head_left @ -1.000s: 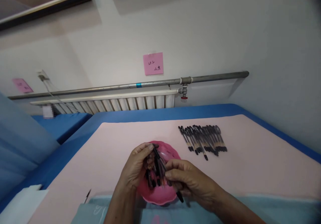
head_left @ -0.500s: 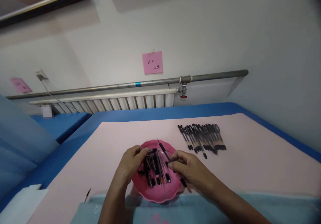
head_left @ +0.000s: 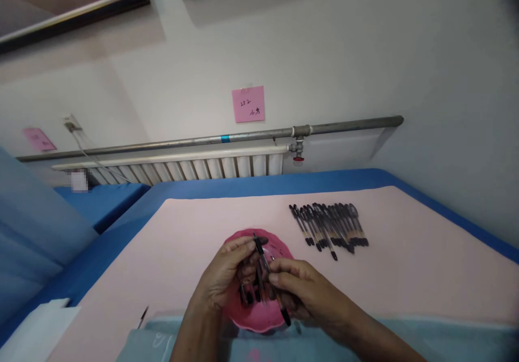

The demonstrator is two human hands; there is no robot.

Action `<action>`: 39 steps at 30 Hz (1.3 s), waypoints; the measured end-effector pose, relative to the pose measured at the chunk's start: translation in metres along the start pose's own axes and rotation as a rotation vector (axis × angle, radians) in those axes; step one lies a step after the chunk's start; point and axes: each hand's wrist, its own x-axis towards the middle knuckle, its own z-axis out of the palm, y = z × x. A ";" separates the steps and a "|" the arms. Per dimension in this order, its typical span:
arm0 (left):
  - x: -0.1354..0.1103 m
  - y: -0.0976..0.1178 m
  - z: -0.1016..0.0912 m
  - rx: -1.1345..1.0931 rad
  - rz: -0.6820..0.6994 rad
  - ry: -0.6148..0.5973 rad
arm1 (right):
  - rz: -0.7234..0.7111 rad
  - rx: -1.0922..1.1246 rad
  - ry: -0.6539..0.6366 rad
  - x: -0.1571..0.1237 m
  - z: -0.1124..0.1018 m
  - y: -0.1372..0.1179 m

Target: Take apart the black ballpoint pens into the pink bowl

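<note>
In my right hand (head_left: 306, 283) is a slim pen (head_left: 263, 262) with a black grip, pinched along its barrel. It slants over the pink scalloped bowl (head_left: 261, 323), its writing tip up and its black end toward me. My left hand (head_left: 221, 275) is closed at the tip end, pinching a small black piece that looks like a pen cap (head_left: 264, 240). Both hands meet above the bowl. More pens and black caps (head_left: 246, 295) lie inside it, partly hidden by my fingers.
Several capped pens (head_left: 324, 224) lie in a row on the pink sheet, right of the bowl. A single thin pen-like piece (head_left: 142, 316) is at the left, by a teal cloth (head_left: 162, 337). White material (head_left: 44, 324) lies farther left. A radiator (head_left: 219, 167) stands behind the blue-edged table.
My left hand has lifted from the bowl's contents with the pen cap and moved right to the pen's tip. My right hand has shifted slightly left and down, bringing the pen nearer.
</note>
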 end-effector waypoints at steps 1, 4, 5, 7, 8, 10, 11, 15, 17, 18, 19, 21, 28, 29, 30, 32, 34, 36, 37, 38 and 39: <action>0.000 -0.001 0.000 -0.002 -0.009 -0.015 | 0.009 0.010 -0.011 -0.001 0.000 -0.001; 0.000 -0.002 0.000 -0.004 0.004 -0.030 | 0.013 0.021 -0.033 -0.002 0.001 -0.003; 0.001 -0.003 0.001 -0.012 0.024 -0.019 | 0.005 0.025 -0.032 -0.002 0.001 -0.003; 0.002 -0.003 0.002 -0.033 0.061 0.018 | -0.008 0.033 -0.022 -0.002 0.002 -0.004; 0.003 -0.004 0.003 -0.041 0.072 0.036 | -0.004 0.036 -0.012 -0.001 0.002 -0.004; 0.005 -0.005 0.006 -0.050 0.085 0.064 | 0.006 0.029 0.010 0.000 0.001 -0.004; 0.006 -0.006 0.007 -0.052 0.093 0.076 | 0.002 0.019 0.020 0.001 0.001 -0.004; 0.009 -0.005 0.005 -0.076 0.149 0.127 | -0.092 -0.110 0.076 0.003 0.000 -0.001; 0.009 0.000 -0.001 -0.112 0.198 0.192 | -0.099 -0.224 0.101 0.002 0.001 0.000; 0.009 0.004 -0.006 -0.136 0.230 0.237 | -0.092 -0.283 0.107 0.000 0.002 -0.001; 0.009 0.008 -0.011 -0.158 0.263 0.287 | -0.085 -0.336 0.110 -0.001 0.002 -0.001; 0.007 0.015 -0.021 -0.168 0.324 0.382 | -0.076 -0.407 0.123 -0.002 0.002 -0.003; 0.000 0.010 -0.024 0.421 0.058 0.281 | -0.008 -0.176 0.169 0.005 -0.006 -0.001; 0.000 0.007 -0.020 0.459 0.049 0.263 | -0.017 -0.147 0.170 0.006 -0.007 -0.001; 0.000 0.005 -0.016 0.468 0.052 0.249 | -0.024 -0.126 0.168 0.006 -0.007 0.000; 0.000 0.003 -0.008 0.416 0.046 0.205 | -0.030 -0.087 0.154 0.005 -0.006 0.000; 0.000 0.002 -0.001 0.319 0.015 0.148 | -0.008 -0.046 0.133 0.005 -0.005 0.000; 0.001 0.001 0.003 0.222 -0.014 0.104 | 0.029 -0.025 0.110 0.004 -0.004 0.000; 0.001 0.001 0.004 0.184 -0.016 0.098 | 0.042 -0.022 0.098 0.004 -0.004 0.000; 0.001 0.000 0.004 0.154 -0.008 0.095 | 0.047 -0.022 0.082 0.004 -0.003 -0.001; 0.002 0.000 0.004 0.133 0.000 0.086 | 0.043 -0.021 0.064 0.004 -0.003 -0.001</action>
